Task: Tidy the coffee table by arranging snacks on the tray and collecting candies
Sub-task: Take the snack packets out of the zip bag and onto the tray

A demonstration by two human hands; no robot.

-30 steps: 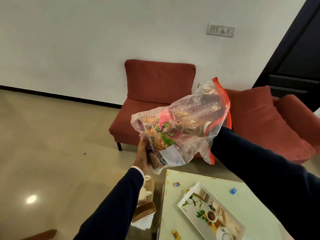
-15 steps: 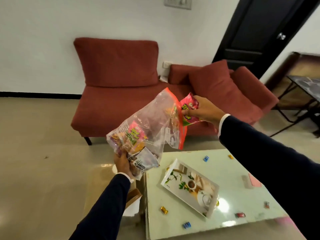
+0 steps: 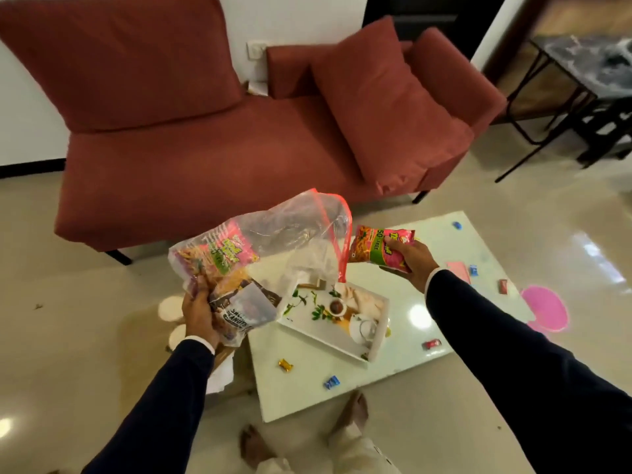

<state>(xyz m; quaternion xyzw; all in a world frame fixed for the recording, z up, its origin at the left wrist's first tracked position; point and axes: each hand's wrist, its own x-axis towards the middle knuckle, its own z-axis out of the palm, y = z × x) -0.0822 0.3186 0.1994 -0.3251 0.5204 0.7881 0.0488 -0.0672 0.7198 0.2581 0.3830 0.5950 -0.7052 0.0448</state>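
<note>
My left hand (image 3: 198, 313) grips the bottom of a clear zip bag (image 3: 273, 244) with a red seal; snack packets remain inside it. My right hand (image 3: 410, 265) holds a pink snack packet (image 3: 383, 249) just outside the bag's mouth, above the white coffee table (image 3: 403, 323). A white tray (image 3: 342, 323) with a leaf print lies on the table below the bag and holds no snacks. Loose candies lie scattered on the tabletop: a gold candy (image 3: 285, 365), a blue candy (image 3: 331, 382) and a red candy (image 3: 431, 344) near the front edge.
A red sofa (image 3: 205, 165) with a cushion (image 3: 383, 107) stands behind the table. More candies (image 3: 473, 270) and a pink card (image 3: 458, 270) lie on the table's right side. A pink mat (image 3: 547, 307) is on the floor at right. My bare feet (image 3: 352, 412) stand at the table's front edge.
My right hand has drawn the pink packet out of the bag and lowered it toward the table. The view has tilted down, showing more of the table and tray.
</note>
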